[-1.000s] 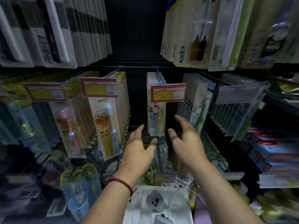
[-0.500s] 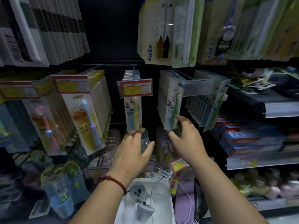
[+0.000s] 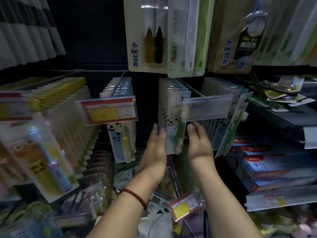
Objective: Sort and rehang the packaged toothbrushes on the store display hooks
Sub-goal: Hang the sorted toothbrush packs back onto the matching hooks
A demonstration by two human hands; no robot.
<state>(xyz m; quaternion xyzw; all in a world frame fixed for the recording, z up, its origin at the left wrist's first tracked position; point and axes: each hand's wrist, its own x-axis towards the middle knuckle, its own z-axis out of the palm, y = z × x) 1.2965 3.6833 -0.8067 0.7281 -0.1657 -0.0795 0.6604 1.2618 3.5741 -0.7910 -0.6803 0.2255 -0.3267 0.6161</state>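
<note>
A row of panda-print packs with a green toothbrush (image 3: 175, 131) hangs on a hook in the middle, behind a clear empty tag holder (image 3: 207, 109). My left hand (image 3: 155, 152) lies flat against the left side of the front pack, fingers straight. My right hand (image 3: 199, 145) is at the pack's right side, fingers apart; the blur hides whether it touches. To the left hangs a row of panda packs with a yellow toothbrush (image 3: 121, 140) under a red and yellow price tag (image 3: 109, 111). Duck-print packs (image 3: 44, 157) fill the far left hooks.
Larger toothbrush packs (image 3: 164, 40) hang overhead, low above the panda rows. Another row of green-brush packs (image 3: 229, 127) hangs at the right. Boxed toothpaste (image 3: 274, 162) lies on the right shelves. Lower hooks and a loose price tag (image 3: 183, 206) sit below my wrists.
The view has swung right and closer to the shelf. Both hands have risen from below the yellow-brush row and now flank the front green-brush panda pack.
</note>
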